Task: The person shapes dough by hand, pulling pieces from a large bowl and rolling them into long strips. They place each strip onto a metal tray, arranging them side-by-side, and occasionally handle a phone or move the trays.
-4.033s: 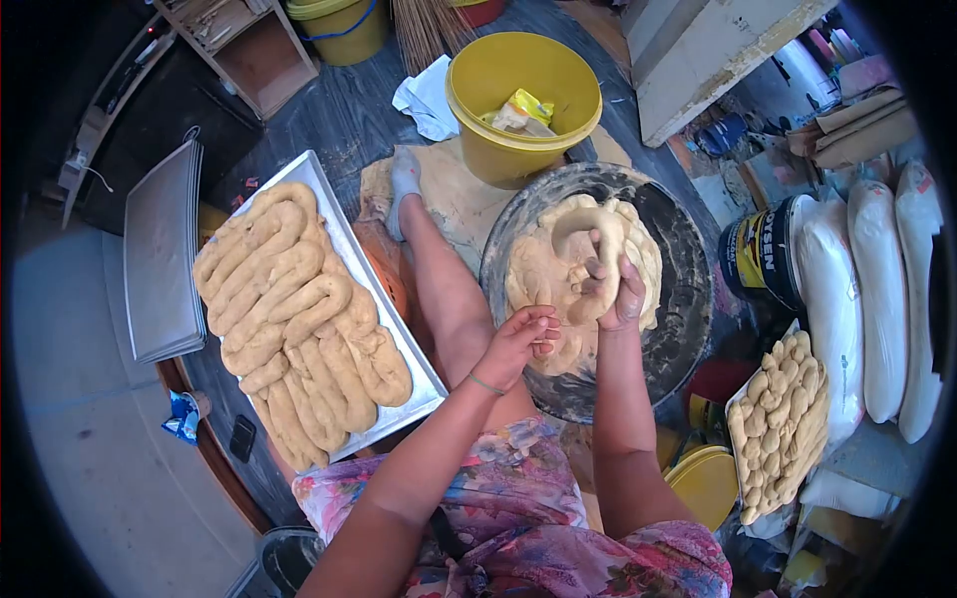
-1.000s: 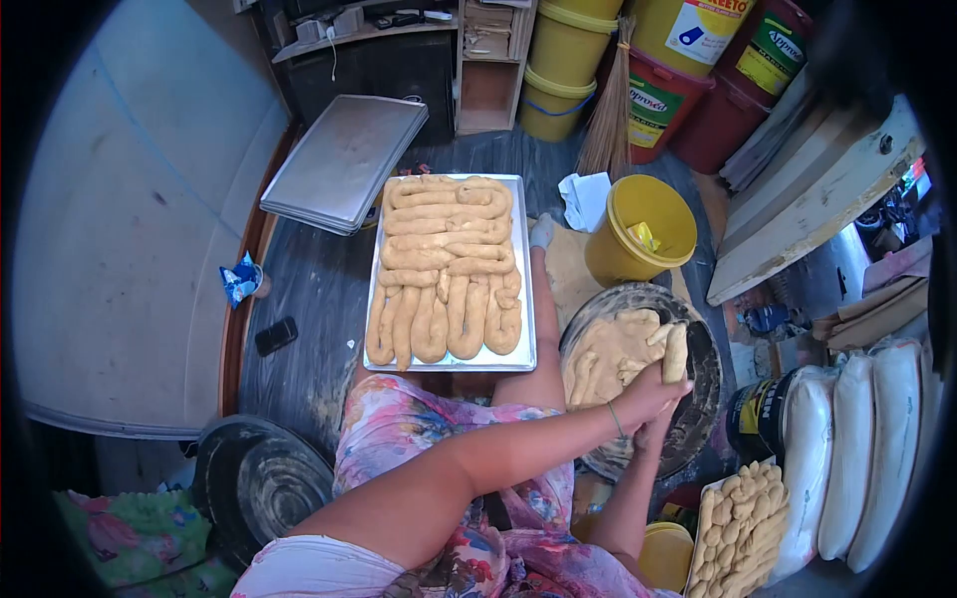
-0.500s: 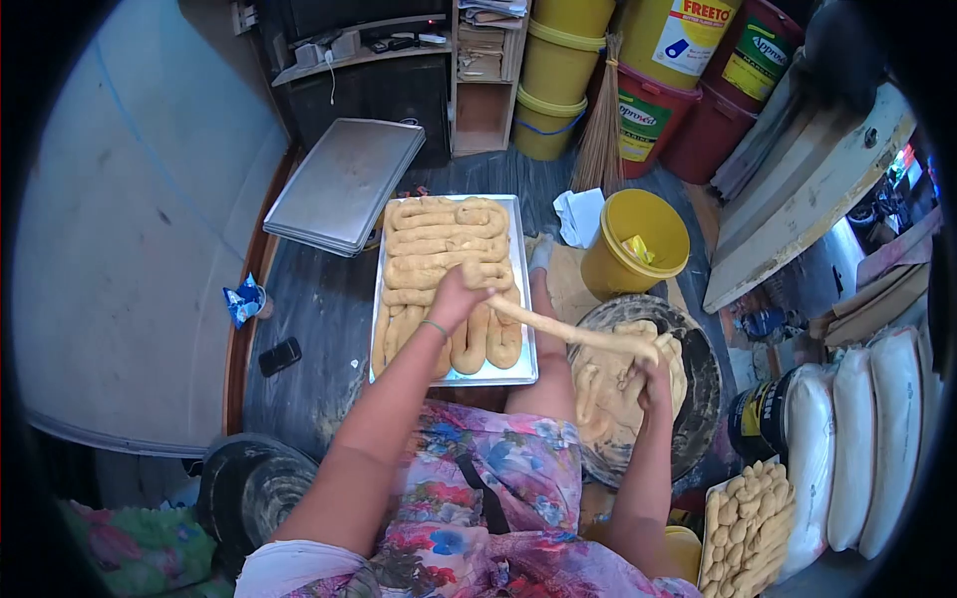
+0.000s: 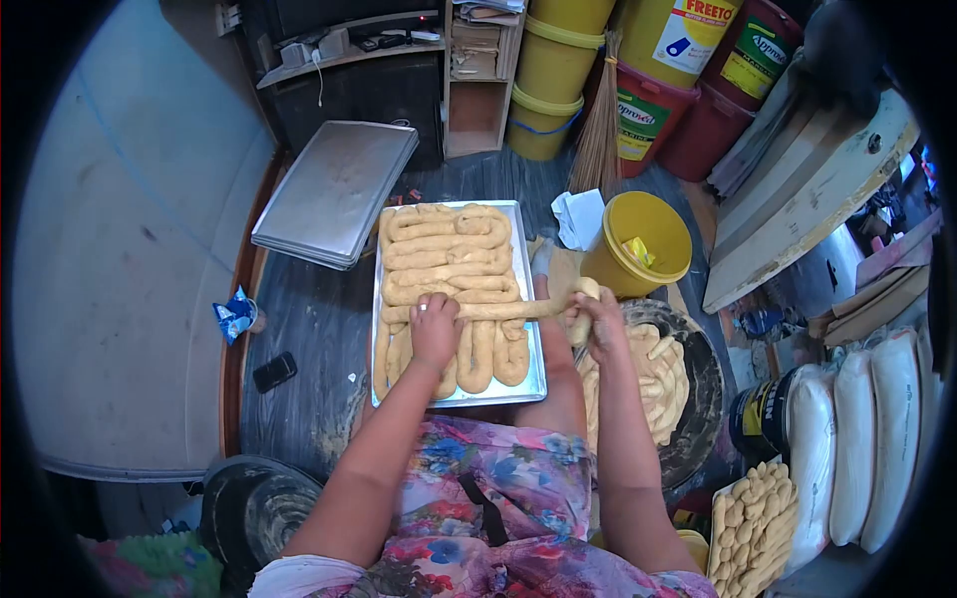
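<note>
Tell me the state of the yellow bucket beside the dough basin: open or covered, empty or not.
Open and not empty. No lid covers the bucket, and a yellow packet shows inside it.

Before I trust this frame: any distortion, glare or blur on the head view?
Head view: wide-angle bend, edges lost to black; soft sheen on the stacked trays; brighter glare on the dough tray; dark basin low in contrast; left hand and right hand readable, right fingertips partly hidden; dark shape at upper right too murky to identify.
</note>
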Motion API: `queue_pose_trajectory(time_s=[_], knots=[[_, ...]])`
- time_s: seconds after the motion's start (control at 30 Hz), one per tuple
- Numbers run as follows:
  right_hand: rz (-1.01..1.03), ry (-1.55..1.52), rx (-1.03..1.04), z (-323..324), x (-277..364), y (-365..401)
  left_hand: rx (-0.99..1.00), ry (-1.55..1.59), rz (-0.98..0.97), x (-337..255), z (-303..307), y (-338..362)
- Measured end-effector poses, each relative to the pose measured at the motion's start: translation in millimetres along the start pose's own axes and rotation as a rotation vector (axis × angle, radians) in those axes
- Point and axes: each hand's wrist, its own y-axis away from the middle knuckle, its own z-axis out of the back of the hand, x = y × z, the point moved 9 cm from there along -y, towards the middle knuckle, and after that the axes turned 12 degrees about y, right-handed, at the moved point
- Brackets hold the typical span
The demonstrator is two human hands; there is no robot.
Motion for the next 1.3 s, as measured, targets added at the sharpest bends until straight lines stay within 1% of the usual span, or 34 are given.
queue_pose_trajectory(time_s=[0.03,0.07,0.1,0.17,0.2,0.27,0.37,0.4,0.43,0.47,0.5,0.57,0.63,0.7,0.8,0.9,0.93,1.0,1.03,1.1,1.13,1.27,1.3], knots=[[-0.011,-0.032,0.004,-16,-3,3,-0.078,0.015,-0.049,-8,11,3],[-0.015,-0.026,0.063,-35,-11,4,-0.155,0.030,-0.097,-14,19,8],[-0.021,-0.020,0.120,-54,-18,7,-0.085,0.443,0.076,3,7,11],[0.024,0.126,0.155,-92,-23,24,0.071,1.251,0.436,21,-28,29],[0.049,0.196,0.174,-104,-19,31,0.164,1.424,0.551,15,-30,38],[0.091,0.638,0.333,-122,-7,40,0.352,1.762,0.784,-10,-20,58],[0.182,0.987,0.227,-102,-16,23,0.302,1.443,0.768,38,-13,62],[0.353,1.107,0.170,-90,-27,11,0.271,1.354,0.776,45,4,61],[0.524,1.223,0.110,-93,-18,13,0.255,1.312,0.734,57,9,57],[0.496,1.308,0.174,-94,-28,13,0.240,1.269,0.693,72,11,54],[0.463,1.392,0.240,-105,-22,22,0.227,1.226,0.653,85,12,52],[0.476,1.406,0.248,-109,-19,27,0.189,1.056,0.536,105,22,44],[0.563,1.269,0.135,-99,-22,25,0.130,0.872,0.412,113,37,35],[0.530,1.254,0.075,-93,-31,15,0.061,0.669,0.289,114,51,28],[0.507,1.295,0.050,-93,-40,15,-0.004,0.251,0.179,104,58,30],[0.536,1.298,0.042,-101,-46,16,-0.099,0.081,0.169,79,61,41],[0.539,1.288,0.038,-102,-50,18,-0.066,0.088,0.095,68,53,44],[0.583,1.383,0.099,-113,-52,23,0.005,0.105,-0.051,46,37,51],[0.604,1.429,0.130,-120,-53,26,0.094,0.037,-0.073,31,27,52],[0.558,1.538,0.129,-122,-61,22,0.267,-0.101,-0.122,6,10,53],[0.534,1.591,0.127,-123,-65,20,0.335,-0.125,-0.094,19,-7,56],[0.520,1.652,0.008,-118,-72,13,0.343,-0.184,-0.041,29,-17,48],[0.511,1.656,0.022,-118,-74,15,0.298,-0.182,-0.038,25,-15,47]])
